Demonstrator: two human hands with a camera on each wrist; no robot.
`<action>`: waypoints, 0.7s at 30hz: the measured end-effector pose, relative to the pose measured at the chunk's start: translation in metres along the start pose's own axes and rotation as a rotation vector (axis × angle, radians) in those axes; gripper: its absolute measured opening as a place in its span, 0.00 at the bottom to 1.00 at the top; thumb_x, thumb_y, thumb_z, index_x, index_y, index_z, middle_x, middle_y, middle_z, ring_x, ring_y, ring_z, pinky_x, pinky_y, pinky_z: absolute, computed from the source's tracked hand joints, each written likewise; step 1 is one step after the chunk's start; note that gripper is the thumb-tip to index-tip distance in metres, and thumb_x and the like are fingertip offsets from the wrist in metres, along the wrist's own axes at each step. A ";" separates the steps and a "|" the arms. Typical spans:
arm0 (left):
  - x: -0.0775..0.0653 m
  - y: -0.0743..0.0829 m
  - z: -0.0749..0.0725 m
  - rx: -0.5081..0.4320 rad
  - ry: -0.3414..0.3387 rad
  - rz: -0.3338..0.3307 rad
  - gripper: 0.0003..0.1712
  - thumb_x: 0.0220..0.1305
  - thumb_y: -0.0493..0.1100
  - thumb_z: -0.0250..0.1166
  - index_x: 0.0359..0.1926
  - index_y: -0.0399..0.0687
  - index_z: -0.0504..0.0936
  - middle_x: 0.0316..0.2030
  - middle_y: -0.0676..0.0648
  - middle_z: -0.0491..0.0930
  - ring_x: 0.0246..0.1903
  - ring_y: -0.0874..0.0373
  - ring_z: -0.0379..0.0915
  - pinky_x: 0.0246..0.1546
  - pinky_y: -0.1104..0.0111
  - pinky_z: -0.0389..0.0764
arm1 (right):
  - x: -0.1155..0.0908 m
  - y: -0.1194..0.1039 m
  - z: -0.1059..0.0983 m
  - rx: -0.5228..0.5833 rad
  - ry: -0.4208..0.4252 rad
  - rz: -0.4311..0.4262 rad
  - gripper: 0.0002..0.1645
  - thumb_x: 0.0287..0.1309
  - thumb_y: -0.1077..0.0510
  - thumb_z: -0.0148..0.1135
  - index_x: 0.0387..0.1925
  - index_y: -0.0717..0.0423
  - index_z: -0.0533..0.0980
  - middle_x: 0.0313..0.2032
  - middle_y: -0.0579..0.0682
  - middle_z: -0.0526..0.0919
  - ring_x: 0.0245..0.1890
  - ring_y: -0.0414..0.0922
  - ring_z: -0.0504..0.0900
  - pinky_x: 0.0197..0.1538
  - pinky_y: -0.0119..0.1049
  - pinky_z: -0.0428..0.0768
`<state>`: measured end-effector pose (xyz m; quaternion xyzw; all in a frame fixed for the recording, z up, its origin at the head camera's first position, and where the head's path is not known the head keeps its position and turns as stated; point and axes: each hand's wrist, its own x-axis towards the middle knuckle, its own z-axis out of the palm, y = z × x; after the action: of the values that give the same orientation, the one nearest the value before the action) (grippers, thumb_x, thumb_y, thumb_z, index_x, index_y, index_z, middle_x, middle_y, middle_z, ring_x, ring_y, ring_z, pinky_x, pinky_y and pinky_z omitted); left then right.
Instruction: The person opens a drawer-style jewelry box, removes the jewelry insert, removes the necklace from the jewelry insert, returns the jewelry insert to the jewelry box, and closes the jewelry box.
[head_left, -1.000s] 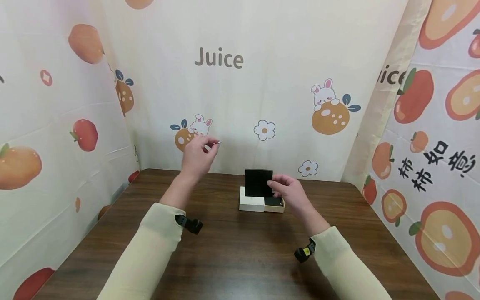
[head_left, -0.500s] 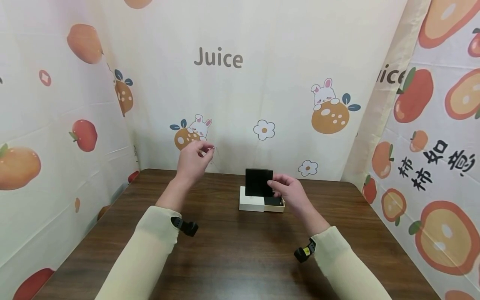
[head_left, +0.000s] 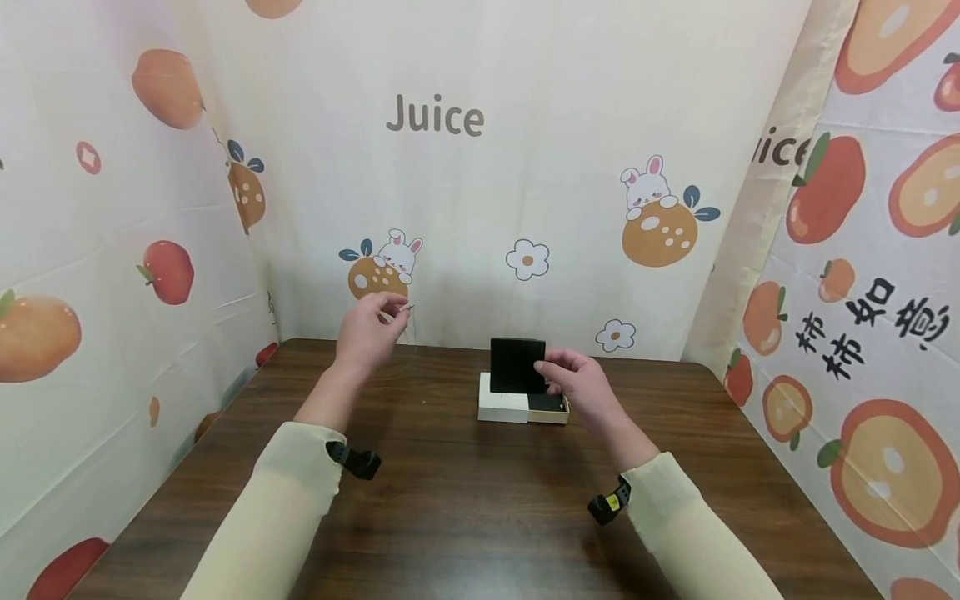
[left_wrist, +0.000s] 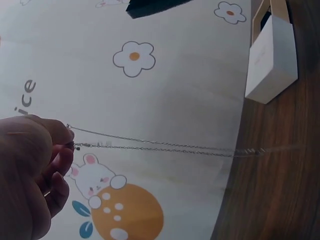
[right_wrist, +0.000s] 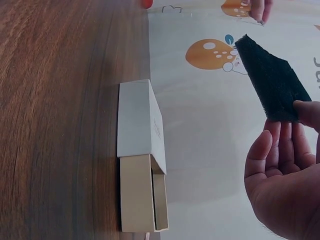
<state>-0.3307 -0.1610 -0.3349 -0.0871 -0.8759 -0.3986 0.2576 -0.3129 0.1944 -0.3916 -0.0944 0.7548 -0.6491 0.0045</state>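
Note:
From my left hand (head_left: 367, 335) hangs a thin silver chain necklace (left_wrist: 150, 148), pinched between thumb and forefinger above the table's back left part. In the left wrist view its strands stretch down from the fingertips, and their lower end is blurred. My right hand (head_left: 588, 385) grips a square black pad (head_left: 516, 365) by its right edge, thumb on the near face. This soft-looking insert (right_wrist: 272, 82) stands upright above a white box (head_left: 502, 406). The box is a sleeve with a cream drawer (right_wrist: 136, 195) pulled partly out on the right; something black lies inside it.
The brown wooden table (head_left: 450, 500) reaches back to a printed curtain (head_left: 465, 192) with fruit, rabbits and flowers. More printed cloth (head_left: 862, 333) hangs along the right side, and another on the left. A black wrist camera (head_left: 358, 461) is strapped to each sleeve.
My left hand has moved left and somewhat lower, carrying the necklace away from the black pad. The right hand, pad and box stay where they were.

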 end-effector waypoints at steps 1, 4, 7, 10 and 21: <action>-0.001 -0.002 -0.001 0.006 0.000 -0.005 0.15 0.78 0.41 0.69 0.58 0.39 0.89 0.46 0.38 0.87 0.43 0.43 0.83 0.44 0.58 0.86 | 0.000 0.000 0.000 0.000 0.000 -0.001 0.11 0.77 0.55 0.68 0.51 0.58 0.82 0.38 0.45 0.81 0.39 0.45 0.80 0.43 0.29 0.85; -0.002 -0.007 -0.002 0.015 0.003 -0.013 0.15 0.77 0.41 0.69 0.57 0.38 0.89 0.45 0.37 0.88 0.42 0.42 0.83 0.44 0.57 0.85 | 0.000 0.000 0.000 0.002 0.001 0.000 0.10 0.77 0.55 0.68 0.51 0.58 0.82 0.39 0.45 0.81 0.39 0.45 0.80 0.43 0.29 0.85; -0.004 -0.013 -0.002 0.023 0.007 -0.013 0.14 0.77 0.41 0.69 0.55 0.37 0.89 0.44 0.37 0.89 0.41 0.42 0.84 0.44 0.58 0.84 | -0.001 0.000 0.000 -0.002 0.002 0.004 0.10 0.77 0.55 0.68 0.51 0.57 0.82 0.40 0.44 0.82 0.38 0.45 0.80 0.44 0.29 0.85; -0.005 -0.017 -0.002 0.026 0.002 -0.024 0.12 0.77 0.42 0.69 0.52 0.38 0.89 0.43 0.37 0.89 0.41 0.42 0.84 0.44 0.58 0.83 | 0.000 0.001 0.000 -0.005 0.002 0.007 0.11 0.78 0.54 0.67 0.51 0.57 0.82 0.40 0.44 0.81 0.39 0.45 0.80 0.44 0.29 0.85; -0.010 -0.039 0.001 0.064 -0.069 -0.087 0.11 0.78 0.43 0.68 0.51 0.41 0.90 0.45 0.39 0.90 0.43 0.44 0.84 0.43 0.59 0.86 | -0.001 -0.001 -0.002 -0.015 0.004 -0.001 0.11 0.78 0.55 0.67 0.51 0.58 0.82 0.39 0.44 0.82 0.36 0.43 0.80 0.44 0.29 0.85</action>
<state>-0.3362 -0.1859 -0.3662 -0.0544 -0.8994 -0.3782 0.2125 -0.3120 0.1963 -0.3900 -0.0935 0.7594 -0.6438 0.0019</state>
